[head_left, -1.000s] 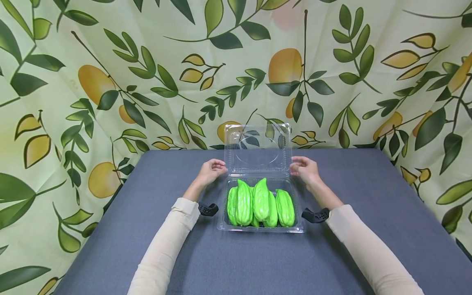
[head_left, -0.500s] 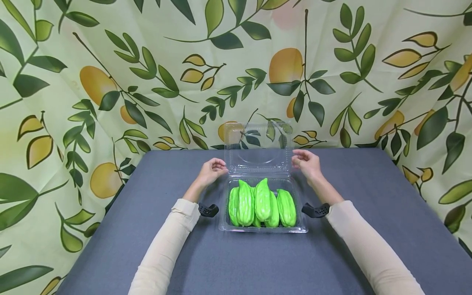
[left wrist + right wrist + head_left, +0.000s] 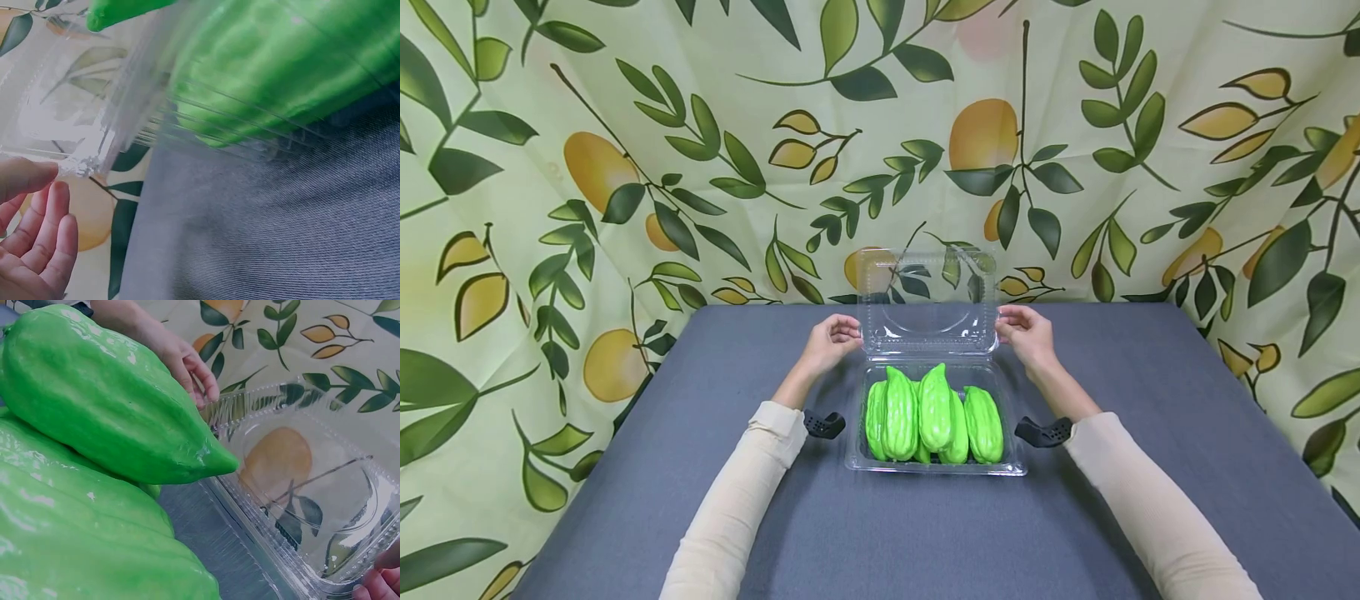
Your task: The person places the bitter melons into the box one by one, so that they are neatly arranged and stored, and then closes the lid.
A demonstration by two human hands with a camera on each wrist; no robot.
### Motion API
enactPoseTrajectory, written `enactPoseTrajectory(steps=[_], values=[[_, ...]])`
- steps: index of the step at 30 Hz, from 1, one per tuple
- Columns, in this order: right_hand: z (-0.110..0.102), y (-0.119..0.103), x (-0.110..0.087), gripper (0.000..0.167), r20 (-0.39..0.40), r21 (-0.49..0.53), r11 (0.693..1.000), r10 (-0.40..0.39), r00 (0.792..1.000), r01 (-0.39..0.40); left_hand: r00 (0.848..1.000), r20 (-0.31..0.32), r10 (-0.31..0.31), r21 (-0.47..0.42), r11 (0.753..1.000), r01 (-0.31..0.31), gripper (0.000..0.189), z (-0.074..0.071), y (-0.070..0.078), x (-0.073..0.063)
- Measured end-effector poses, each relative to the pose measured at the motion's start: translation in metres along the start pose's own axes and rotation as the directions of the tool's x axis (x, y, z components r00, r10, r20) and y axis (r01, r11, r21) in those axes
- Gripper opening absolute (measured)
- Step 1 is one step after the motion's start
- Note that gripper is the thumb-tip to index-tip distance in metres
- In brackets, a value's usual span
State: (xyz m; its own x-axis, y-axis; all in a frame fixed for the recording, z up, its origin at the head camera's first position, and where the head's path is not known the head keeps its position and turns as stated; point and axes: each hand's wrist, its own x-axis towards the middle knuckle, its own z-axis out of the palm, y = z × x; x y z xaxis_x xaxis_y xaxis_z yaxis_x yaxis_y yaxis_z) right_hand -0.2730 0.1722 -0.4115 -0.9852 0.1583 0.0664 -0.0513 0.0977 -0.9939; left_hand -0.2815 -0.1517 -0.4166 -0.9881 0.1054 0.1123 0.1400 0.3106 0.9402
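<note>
A clear plastic clamshell container point(image 3: 936, 469) sits on the table, its hinged lid point(image 3: 928, 317) standing up at the back. Several glossy, bright green bitter melons point(image 3: 935, 410) with ridged skin and pointed tips lie side by side in the base. My left hand point(image 3: 831, 343) pinches the lid's left edge low down, thumb and fingertips meeting at the rim in the left wrist view. On the other side, my right hand point(image 3: 1027, 335) pinches the lid's right edge; only its fingertips point(image 3: 377, 586) show in the right wrist view.
The grey cloth-covered table point(image 3: 880, 533) extends around the container. Behind it hangs a curtain point(image 3: 880, 125) printed with leaves and orange fruit, close to the lid. Black wrist mounts point(image 3: 824, 426) flank the container's base.
My right hand has moved up along the lid's edge, and my left hand has risen slightly to the lid's left edge. The container has shifted a little to the right.
</note>
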Motion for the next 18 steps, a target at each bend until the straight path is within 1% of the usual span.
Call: enactPoseTrajectory(steps=[4,8,13,18], values=[[-0.001,-0.001,0.000,0.035,0.003,0.028,0.999,-0.018,1.000,0.018,1.000,-0.015,0.026,-0.010,1.000,-0.026,0.031,0.000,0.003,0.001],[-0.001,0.001,-0.001,0.034,0.001,0.013,0.999,-0.041,0.999,0.041,0.999,-0.035,0.025,-0.022,0.999,-0.026,0.031,0.001,0.006,0.001],[0.000,0.003,0.000,0.029,-0.032,-0.017,0.997,-0.071,0.997,0.071,0.995,-0.068,0.071,-0.035,0.997,-0.074,0.030,0.002,0.011,0.001],[0.001,0.002,-0.001,0.027,-0.043,-0.025,0.994,-0.108,0.993,0.107,0.986,-0.115,0.122,-0.075,0.989,-0.131,0.030,0.002,0.015,0.002]])
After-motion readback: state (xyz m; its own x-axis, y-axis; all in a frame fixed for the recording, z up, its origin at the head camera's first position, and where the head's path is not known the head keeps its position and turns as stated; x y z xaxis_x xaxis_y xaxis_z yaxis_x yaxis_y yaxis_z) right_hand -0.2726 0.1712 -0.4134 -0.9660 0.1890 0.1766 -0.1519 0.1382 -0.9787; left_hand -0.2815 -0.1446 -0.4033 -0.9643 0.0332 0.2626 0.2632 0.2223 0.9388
